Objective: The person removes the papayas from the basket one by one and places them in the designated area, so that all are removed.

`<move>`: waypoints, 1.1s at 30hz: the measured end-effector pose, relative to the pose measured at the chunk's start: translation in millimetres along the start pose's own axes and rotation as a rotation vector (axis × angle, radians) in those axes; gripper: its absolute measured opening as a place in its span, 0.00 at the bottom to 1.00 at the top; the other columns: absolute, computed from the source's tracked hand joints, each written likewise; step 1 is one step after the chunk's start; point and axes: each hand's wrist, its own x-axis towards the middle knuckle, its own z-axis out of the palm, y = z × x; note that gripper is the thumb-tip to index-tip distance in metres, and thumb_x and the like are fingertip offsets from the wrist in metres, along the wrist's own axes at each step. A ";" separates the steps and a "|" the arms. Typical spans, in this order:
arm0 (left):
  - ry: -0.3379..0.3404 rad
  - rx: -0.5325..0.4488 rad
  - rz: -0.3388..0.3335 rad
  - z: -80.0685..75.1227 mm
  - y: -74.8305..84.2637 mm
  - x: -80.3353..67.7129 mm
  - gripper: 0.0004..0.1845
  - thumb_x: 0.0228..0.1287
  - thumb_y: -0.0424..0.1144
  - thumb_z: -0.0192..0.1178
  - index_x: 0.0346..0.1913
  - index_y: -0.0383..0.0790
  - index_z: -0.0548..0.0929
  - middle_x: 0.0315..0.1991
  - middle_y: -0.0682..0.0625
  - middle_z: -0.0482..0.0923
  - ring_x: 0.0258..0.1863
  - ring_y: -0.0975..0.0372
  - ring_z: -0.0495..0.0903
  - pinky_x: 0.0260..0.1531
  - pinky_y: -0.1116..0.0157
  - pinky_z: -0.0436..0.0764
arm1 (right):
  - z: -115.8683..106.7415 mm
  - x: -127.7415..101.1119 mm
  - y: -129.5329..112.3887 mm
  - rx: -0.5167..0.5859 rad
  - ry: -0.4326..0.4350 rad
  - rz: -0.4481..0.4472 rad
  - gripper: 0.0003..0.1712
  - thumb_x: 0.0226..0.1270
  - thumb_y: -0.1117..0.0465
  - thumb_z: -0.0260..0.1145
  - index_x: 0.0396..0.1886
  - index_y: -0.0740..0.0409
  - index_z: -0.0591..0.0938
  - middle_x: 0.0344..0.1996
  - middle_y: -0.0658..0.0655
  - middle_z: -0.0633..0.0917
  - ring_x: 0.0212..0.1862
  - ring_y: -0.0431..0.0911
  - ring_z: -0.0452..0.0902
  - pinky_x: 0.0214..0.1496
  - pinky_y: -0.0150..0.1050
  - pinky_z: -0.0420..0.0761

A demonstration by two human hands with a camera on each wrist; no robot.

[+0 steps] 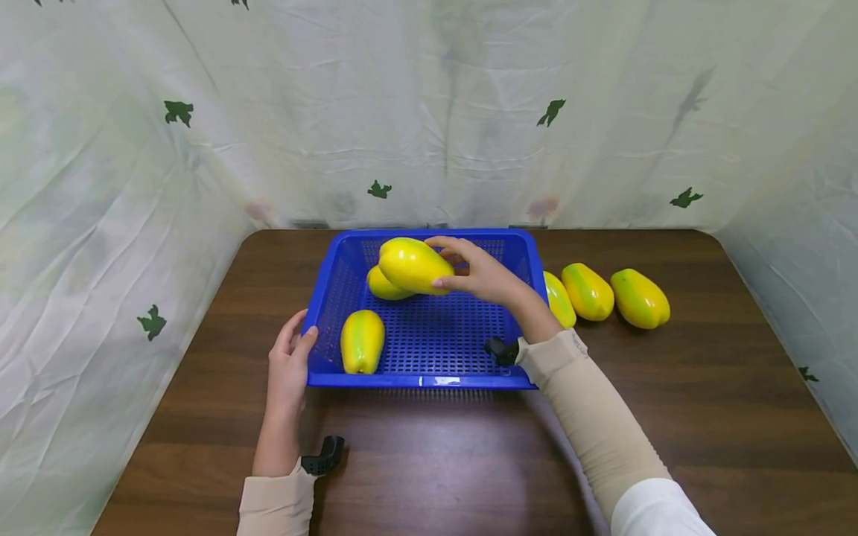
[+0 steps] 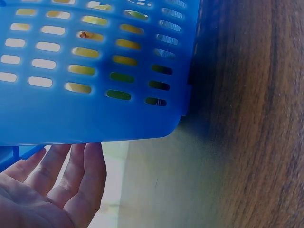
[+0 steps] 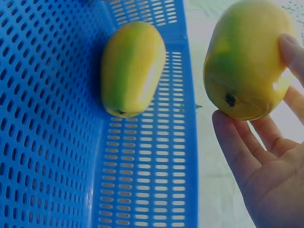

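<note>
A blue perforated basket (image 1: pixel 418 381) stands on the brown table. My right hand (image 1: pixel 472 274) grips a yellow-green papaya-like fruit (image 1: pixel 412 264) just above the basket's far left part; the right wrist view shows the fruit (image 3: pixel 244 61) held by my fingers (image 3: pixel 266 156). Beneath it another fruit (image 1: pixel 382 288) lies in the basket, and a third (image 1: pixel 362 340) lies at the front left. My left hand (image 1: pixel 290 357) rests with straight fingers against the basket's left front corner; in the left wrist view the hand (image 2: pixel 57 190) sits under the basket wall (image 2: pixel 95 71).
Three more yellow-green fruits (image 1: pixel 558 298) (image 1: pixel 588 291) (image 1: pixel 640 298) lie in a row on the table (image 1: pixel 704 387) right of the basket. A white cloth backdrop with green leaf prints closes in the table's back and sides.
</note>
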 end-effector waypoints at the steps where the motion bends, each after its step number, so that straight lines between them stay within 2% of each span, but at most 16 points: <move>1: 0.000 0.000 0.000 0.1 -0.2 0.2 0.23 0.67 0.47 0.47 0.65 0.52 0.63 0.49 0.42 0.70 0.39 0.58 0.73 0.34 0.71 0.76 | -1.0 0.2 3.7 0.006 0.013 -0.010 0.33 0.60 0.66 0.62 0.64 0.61 0.62 0.53 0.62 0.69 0.50 0.53 0.69 0.50 0.45 0.72; 5: 0.006 0.003 0.003 0.4 -0.4 0.8 0.24 0.67 0.49 0.47 0.64 0.52 0.64 0.49 0.43 0.70 0.39 0.58 0.73 0.34 0.72 0.76 | -4.4 -3.5 4.2 0.014 0.074 -0.018 0.33 0.60 0.65 0.63 0.64 0.60 0.62 0.51 0.62 0.71 0.49 0.53 0.70 0.48 0.45 0.73; 9: 0.018 0.000 0.003 0.7 -0.6 1.5 0.24 0.66 0.49 0.48 0.64 0.52 0.64 0.48 0.44 0.70 0.39 0.58 0.73 0.34 0.72 0.76 | -6.5 -13.9 -14.8 0.003 0.133 -0.019 0.33 0.60 0.67 0.62 0.64 0.64 0.61 0.50 0.66 0.71 0.49 0.56 0.70 0.48 0.46 0.73; 11: 0.019 0.000 0.005 0.9 -0.7 1.6 0.24 0.66 0.49 0.48 0.64 0.52 0.64 0.48 0.44 0.71 0.39 0.58 0.73 0.34 0.72 0.76 | -7.9 -17.6 -16.1 -0.004 0.163 -0.020 0.33 0.60 0.67 0.62 0.64 0.63 0.61 0.50 0.66 0.71 0.49 0.56 0.70 0.48 0.46 0.73; 28: 0.010 0.019 0.013 1.0 -0.2 0.6 0.24 0.67 0.49 0.47 0.65 0.51 0.63 0.49 0.41 0.70 0.39 0.59 0.73 0.34 0.72 0.76 | -19.8 -41.8 -8.9 0.011 0.381 -0.081 0.33 0.58 0.69 0.63 0.63 0.63 0.63 0.47 0.67 0.74 0.47 0.56 0.71 0.51 0.51 0.70; 33: 0.017 0.021 0.005 1.3 -0.3 0.6 0.24 0.67 0.49 0.47 0.65 0.52 0.63 0.49 0.43 0.70 0.39 0.58 0.73 0.35 0.72 0.76 | -23.6 -51.3 -10.6 0.001 0.434 -0.079 0.32 0.58 0.69 0.63 0.62 0.63 0.64 0.45 0.66 0.75 0.47 0.54 0.71 0.50 0.47 0.71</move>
